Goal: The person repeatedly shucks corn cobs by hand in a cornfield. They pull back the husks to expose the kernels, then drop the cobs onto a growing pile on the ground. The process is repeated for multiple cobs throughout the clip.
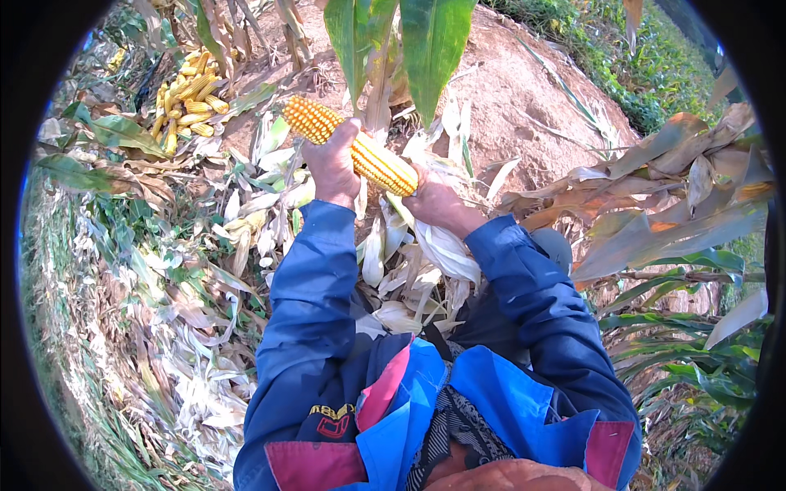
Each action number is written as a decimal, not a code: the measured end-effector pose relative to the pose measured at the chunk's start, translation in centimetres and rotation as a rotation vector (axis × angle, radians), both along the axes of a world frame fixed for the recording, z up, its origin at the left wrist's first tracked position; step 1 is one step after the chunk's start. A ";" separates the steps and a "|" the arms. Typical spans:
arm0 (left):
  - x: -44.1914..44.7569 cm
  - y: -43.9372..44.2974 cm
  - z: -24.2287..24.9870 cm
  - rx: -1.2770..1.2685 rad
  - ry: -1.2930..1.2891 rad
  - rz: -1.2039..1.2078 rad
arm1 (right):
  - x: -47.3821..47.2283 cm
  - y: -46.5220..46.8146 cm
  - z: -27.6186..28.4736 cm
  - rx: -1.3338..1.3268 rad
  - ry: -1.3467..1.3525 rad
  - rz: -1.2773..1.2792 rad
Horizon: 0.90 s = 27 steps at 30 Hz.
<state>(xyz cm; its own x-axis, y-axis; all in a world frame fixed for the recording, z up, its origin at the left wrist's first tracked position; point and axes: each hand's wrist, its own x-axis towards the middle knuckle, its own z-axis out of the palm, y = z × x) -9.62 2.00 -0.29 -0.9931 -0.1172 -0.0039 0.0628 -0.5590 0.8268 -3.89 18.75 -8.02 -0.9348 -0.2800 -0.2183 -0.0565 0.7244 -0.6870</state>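
Observation:
A husked ear of yellow corn (385, 161) is held out in front of me, slanting from upper left down to the right. Around its middle my left hand (334, 161) is closed, the thumb lying across the kernels. My right hand (437, 199) grips the lower right end, where the stalk end of the cob is hidden in the fingers. Pale peeled husks (445, 248) hang just below my right hand. More dry husks (402, 307) lie on the ground by my legs.
A pile of husked corn ears (191, 95) lies on the ground at upper left. Green corn leaves (430, 55) hang close beyond my hands. Dry corn stalks and leaves (663, 184) lean in from the right. Bare reddish soil (522, 104) slopes ahead; husk litter (202, 368) covers the left.

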 end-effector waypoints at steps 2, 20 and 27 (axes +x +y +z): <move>0.9 0.4 0.8 -0.718 0.190 -0.020 | 0.5 0.4 -0.1 0.301 0.058 0.251; 2.6 -1.2 -3.9 -1.190 0.307 -0.335 | -3.7 17.1 3.5 -0.453 0.760 -0.930; 4.3 -6.6 -3.7 -1.799 0.848 -1.048 | -5.3 15.1 0.3 -0.703 0.607 -0.678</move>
<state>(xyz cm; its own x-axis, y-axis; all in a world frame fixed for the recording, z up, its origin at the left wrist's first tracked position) -5.34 -4.63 -3.97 -0.4009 0.8933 -0.2031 0.8421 0.4466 0.3022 -9.16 33.89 -7.72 -0.8377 0.4392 0.3246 -0.2613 0.1996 -0.9444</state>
